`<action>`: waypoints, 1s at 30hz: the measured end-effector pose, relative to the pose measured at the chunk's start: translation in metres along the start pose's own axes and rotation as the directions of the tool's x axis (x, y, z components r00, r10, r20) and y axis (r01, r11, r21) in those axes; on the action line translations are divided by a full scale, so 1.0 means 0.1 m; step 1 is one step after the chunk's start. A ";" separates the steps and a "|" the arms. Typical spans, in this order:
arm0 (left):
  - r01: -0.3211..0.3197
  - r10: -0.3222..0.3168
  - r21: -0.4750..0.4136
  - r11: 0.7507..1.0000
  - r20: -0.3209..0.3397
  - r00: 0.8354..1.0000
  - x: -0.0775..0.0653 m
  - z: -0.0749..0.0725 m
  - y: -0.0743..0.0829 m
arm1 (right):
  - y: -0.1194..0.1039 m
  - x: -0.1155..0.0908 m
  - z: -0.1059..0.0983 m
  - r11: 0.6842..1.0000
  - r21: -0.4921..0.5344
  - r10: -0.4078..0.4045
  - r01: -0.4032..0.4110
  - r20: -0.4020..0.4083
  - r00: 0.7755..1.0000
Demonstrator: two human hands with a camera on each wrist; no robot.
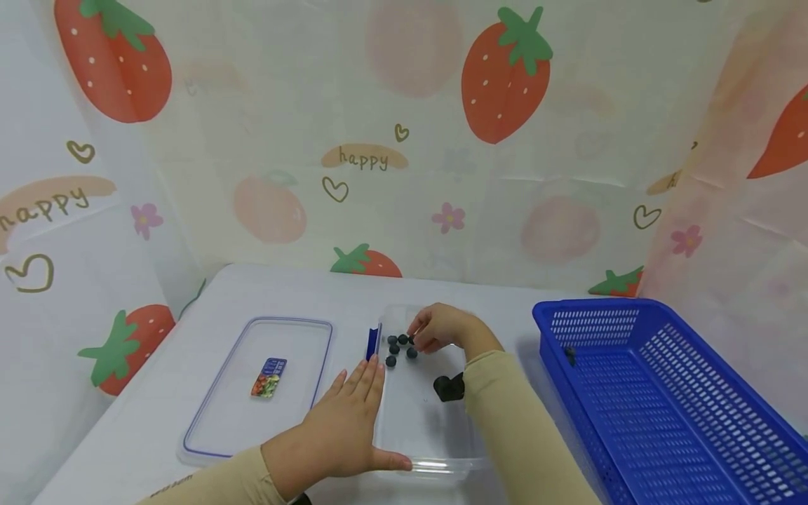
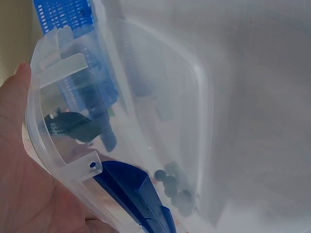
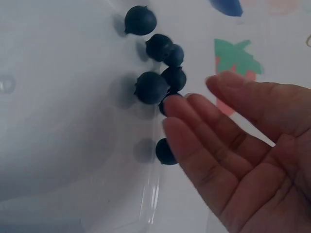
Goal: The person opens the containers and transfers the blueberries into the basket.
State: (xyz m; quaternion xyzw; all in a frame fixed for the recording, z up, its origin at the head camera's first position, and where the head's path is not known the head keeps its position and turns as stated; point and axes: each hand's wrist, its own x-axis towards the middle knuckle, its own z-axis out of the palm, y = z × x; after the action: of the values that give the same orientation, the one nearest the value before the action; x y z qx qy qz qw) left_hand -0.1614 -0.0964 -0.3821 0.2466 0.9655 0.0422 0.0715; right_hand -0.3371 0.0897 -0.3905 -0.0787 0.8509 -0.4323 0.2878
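Note:
Several dark blueberries (image 3: 151, 88) lie inside a clear plastic box (image 1: 421, 435), gathered toward its far left part in the head view. My right hand (image 1: 442, 328) reaches into the box above them. In the right wrist view, that hand's fingertips (image 3: 177, 133) are right beside the berries, and nothing shows between thumb and fingers. My left hand (image 1: 344, 417) lies with straight fingers along the box's left side, its thumb at the near rim. A blue clip (image 2: 131, 187) hangs off the box wall by this hand.
A clear lid (image 1: 217, 414) with a blue seal lies left of the box, carrying a small colourful label (image 1: 269, 377). A blue perforated basket (image 1: 656, 407) stands to the right, with a small dark thing at its left wall. Patterned sheeting (image 1: 379, 84) encloses the table.

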 end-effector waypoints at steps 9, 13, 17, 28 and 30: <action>-0.002 0.002 -0.003 1.000 -0.005 1.000 -0.01 0.01 -0.01 | 0.08 0.04 0.08 0.988 -0.109 0.109 -0.106 0.030 0.994; -0.004 0.004 -0.003 1.000 -0.006 1.000 -0.01 0.01 -0.01 | 0.09 0.06 0.13 0.985 -0.125 0.130 -0.123 0.051 0.990; -0.005 0.005 -0.008 1.000 -0.005 1.000 -0.01 0.01 -0.01 | 0.10 0.07 0.15 0.981 -0.166 0.114 -0.102 0.068 0.991; -0.006 0.006 -0.007 1.000 -0.007 1.000 -0.02 -0.01 0.00 | 0.08 0.07 0.17 0.975 -0.210 0.099 -0.071 0.124 0.987; -0.007 0.007 -0.008 1.000 -0.008 1.000 -0.02 -0.01 0.00 | 0.08 0.06 0.17 0.973 -0.221 0.101 -0.070 0.135 0.986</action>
State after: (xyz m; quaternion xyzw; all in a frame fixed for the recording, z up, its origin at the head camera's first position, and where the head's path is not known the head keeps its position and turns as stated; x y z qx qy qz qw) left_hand -0.1601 -0.0973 -0.3812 0.2495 0.9648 0.0470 0.0687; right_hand -0.3316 0.0802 -0.4072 -0.1040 0.8721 -0.3177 0.3573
